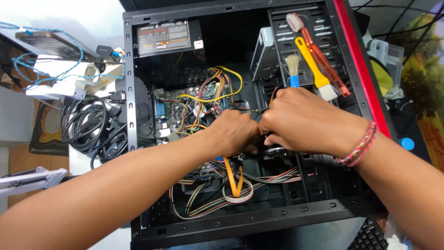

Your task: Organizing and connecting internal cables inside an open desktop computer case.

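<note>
Head view. Open PC case [138,83] lying on its side, you looking straight down into it. Your left hand [233,132] and right hand [303,120] meet knuckle to knuckle over the middle of the case, just right of the motherboard [166,115]. Both are clenched around something dark between them, likely a connector or cable end; the fingers hide it, so what exactly is gripped cannot be told.

Around the hands: yellow and red power wires [217,88] run up toward the power supply [169,37] at top. An orange flat cable [233,180] loops just below your left hand, over bundled grey cables [259,178].

Three brushes lie on the drive cage [319,18], above your right hand: a small blue-handled one [292,69], a yellow one [314,65], a red-orange one [319,51].

Outside the case: coiled black cords [92,129] at left, keyboard [370,236] at lower right.

For this grip, my judgement: pull or push straight along the plug's axis, don't rock it. Hold the plug body, not the wires. Keep your left wrist off the orange cable, and your right forearm away from the brushes.
</note>
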